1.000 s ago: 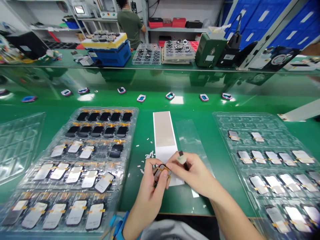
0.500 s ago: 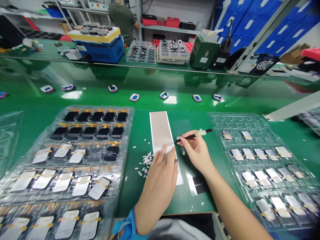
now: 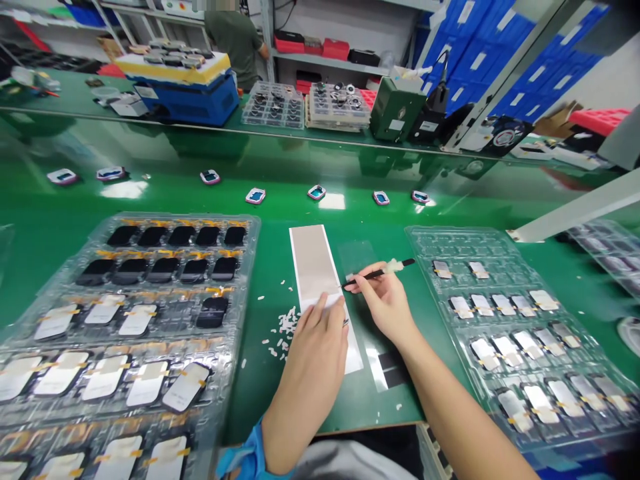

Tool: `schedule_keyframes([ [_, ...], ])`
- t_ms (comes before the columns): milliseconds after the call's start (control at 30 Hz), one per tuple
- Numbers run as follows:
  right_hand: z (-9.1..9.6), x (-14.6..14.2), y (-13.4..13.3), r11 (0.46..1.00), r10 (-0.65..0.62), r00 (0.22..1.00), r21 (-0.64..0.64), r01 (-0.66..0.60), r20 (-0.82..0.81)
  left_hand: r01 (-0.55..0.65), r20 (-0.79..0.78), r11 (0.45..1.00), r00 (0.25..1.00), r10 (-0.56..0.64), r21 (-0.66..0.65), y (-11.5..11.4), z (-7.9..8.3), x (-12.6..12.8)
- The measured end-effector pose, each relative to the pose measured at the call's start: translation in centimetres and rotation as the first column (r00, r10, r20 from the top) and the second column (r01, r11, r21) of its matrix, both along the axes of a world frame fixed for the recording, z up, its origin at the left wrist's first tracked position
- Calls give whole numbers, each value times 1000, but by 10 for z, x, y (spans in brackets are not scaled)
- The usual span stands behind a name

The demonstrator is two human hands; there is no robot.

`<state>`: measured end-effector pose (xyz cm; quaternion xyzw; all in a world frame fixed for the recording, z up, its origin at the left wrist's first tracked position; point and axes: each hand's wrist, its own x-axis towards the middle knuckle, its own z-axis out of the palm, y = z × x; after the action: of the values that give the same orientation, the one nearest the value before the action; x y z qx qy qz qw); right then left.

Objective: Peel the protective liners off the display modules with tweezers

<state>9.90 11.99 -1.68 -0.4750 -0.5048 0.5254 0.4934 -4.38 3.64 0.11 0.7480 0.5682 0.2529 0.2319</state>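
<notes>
My left hand (image 3: 316, 350) lies with its fingers stretched out, flat on a long adhesive sheet (image 3: 313, 257) with white edges and a beige face. A small dark object shows beside its fingers; its kind is unclear. My right hand (image 3: 384, 300) is closed round slim black tweezers (image 3: 373, 274) with pale wrapping near the rear end. Their tip points left, at the sheet's right edge. Small white scraps (image 3: 289, 321) lie scattered left of the sheet. Under and beside my right hand is a clear film (image 3: 357, 253); a clear strip with a dark patch (image 3: 395, 370) lies nearer me.
A clear tray (image 3: 250, 280) of black and silver-backed screens stands at left, another clear tray (image 3: 425, 243) with silver-backed pieces at right. Several small pink-rimmed frames (image 3: 317, 193) line the back. Beyond is a raised shelf (image 3: 280, 133) with boxes; a person (image 3: 233, 43) stands behind.
The whole view has shifted, so the trays and bench appear farther left. Both hands keep nearly the same place on the sheet, with the tool tip still at its right edge.
</notes>
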Motion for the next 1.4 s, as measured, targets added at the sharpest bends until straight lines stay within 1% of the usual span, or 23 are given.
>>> schedule_keyframes([
  [100, 5, -1, 0, 999, -8, 996, -35, 5, -87, -5, -37, 1000, 999, 4, -13, 1, 1, 1],
  [200, 19, 3, -2, 998, -39, 981, -57, 29, -189, -20, -4, 1000, 1000, 20, -13, 0, 1, 1],
  [267, 30, 6, -7, 997, -72, 962, -55, 59, -265, -66, 89, 998, 994, 65, 0, -2, 3, -1],
  [333, 41, 8, -17, 996, -91, 939, -24, 88, -332, -151, 258, 988, 954, 154, -33, -5, 7, -2],
  [367, 45, 8, -24, 994, -97, 931, 9, 107, -351, -191, 367, 978, 907, 208, -83, -6, 10, -2],
  [400, 48, 6, -33, 989, -106, 930, 57, 134, -351, -214, 479, 965, 838, 260, -149, -8, 13, -2],
  [433, 50, 4, -41, 979, -118, 934, 117, 166, -337, -213, 583, 952, 753, 305, -221, -9, 17, 0],
  [500, 50, -2, -58, 946, -152, 939, 230, 229, -310, -162, 739, 931, 569, 360, -328, -11, 22, 4],
  [567, 47, -9, -69, 929, -151, 939, 281, 242, -309, -99, 824, 926, 429, 371, -365, -11, 24, 9],
  [667, 43, -15, -76, 927, -121, 936, 299, 225, -332, -43, 886, 930, 288, 362, -366, -10, 22, 14],
  [733, 42, -16, -76, 921, -92, 938, 331, 208, -334, -20, 914, 940, 228, 335, -340, -10, 17, 14],
  [800, 41, -15, -75, 911, -76, 942, 362, 199, -327, -14, 925, 947, 209, 317, -321, -10, 14, 14],
  [867, 41, -14, -74, 905, -65, 946, 381, 190, -318, -21, 922, 947, 223, 316, -320, -12, 12, 15],
  [1000, 39, -13, -74, 902, -76, 949, 384, 197, -307, -17, 920, 952, 251, 299, -305, -15, 11, 17],
  [1267, 40, -13, -74, 903, -79, 953, 385, 192, -291, -8, 930, 957, 233, 283, -289, -16, 9, 16],
  [1400, 41, -13, -74, 901, -79, 955, 391, 191, -285, -22, 917, 952, 263, 299, -304, -17, 10, 16],
])
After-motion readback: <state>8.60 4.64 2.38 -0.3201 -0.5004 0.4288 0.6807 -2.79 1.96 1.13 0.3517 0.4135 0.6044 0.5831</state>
